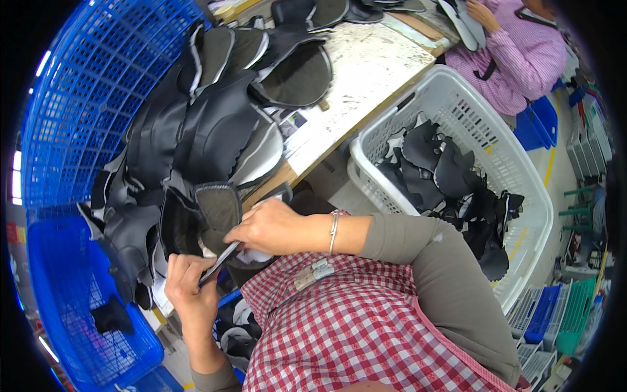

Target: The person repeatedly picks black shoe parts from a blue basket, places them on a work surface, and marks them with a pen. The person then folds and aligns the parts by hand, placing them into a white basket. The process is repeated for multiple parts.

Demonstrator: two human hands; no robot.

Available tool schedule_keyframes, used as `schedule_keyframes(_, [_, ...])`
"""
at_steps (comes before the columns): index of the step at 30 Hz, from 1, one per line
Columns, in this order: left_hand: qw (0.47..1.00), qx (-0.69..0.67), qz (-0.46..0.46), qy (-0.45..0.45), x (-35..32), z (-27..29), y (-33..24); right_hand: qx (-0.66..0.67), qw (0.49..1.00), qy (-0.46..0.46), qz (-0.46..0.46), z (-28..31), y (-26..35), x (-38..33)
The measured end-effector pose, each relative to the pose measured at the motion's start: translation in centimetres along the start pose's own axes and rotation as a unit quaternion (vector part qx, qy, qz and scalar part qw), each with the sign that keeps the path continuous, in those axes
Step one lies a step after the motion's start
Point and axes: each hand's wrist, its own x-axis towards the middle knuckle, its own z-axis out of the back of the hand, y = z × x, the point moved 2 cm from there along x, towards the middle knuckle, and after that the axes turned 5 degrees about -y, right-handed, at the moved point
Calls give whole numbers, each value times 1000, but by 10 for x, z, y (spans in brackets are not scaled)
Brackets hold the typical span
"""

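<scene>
Close in front of me, both hands pinch the pale edge of a black boot upper (pixel 222 260) with a grey lining. My left hand (pixel 189 284) is closed on its near left end. Just to the right, my right hand (pixel 271 227) has its fingers pressed together on the same edge. Some of the piece is hidden behind my fingers, and where it parts from the lined uppers behind it is hard to make out. Stacked black boot uppers (pixel 212 127) lie right beyond my hands on the worktable (pixel 366 62).
A blue basket (pixel 85 117) stands at the left, above a blue bin (pixel 62 274) holding a black piece. On my right, a white crate (pixel 516 176) holds many black cut pieces. Across the table, a person in a pink striped top (pixel 522 55) handles a grey piece.
</scene>
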Motion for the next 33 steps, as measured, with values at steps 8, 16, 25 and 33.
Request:
schedule_keyframes(8, [931,-69,-71,-352,58,46,-37,76,981,-178,-3,19,12,60])
schedule_keyframes(16, [889,-148,-238,362,36,-46,-76,580,684,-192,-400,54,-31,53])
schedule_keyframes(25, [856,204,-475,-12,37,-39,-6,688,545,-152,-454,31,-23,3])
schedule_keyframes(33, [898,87,-425,80,69,-39,-33,725,480,-124,-478,20,-13,-1])
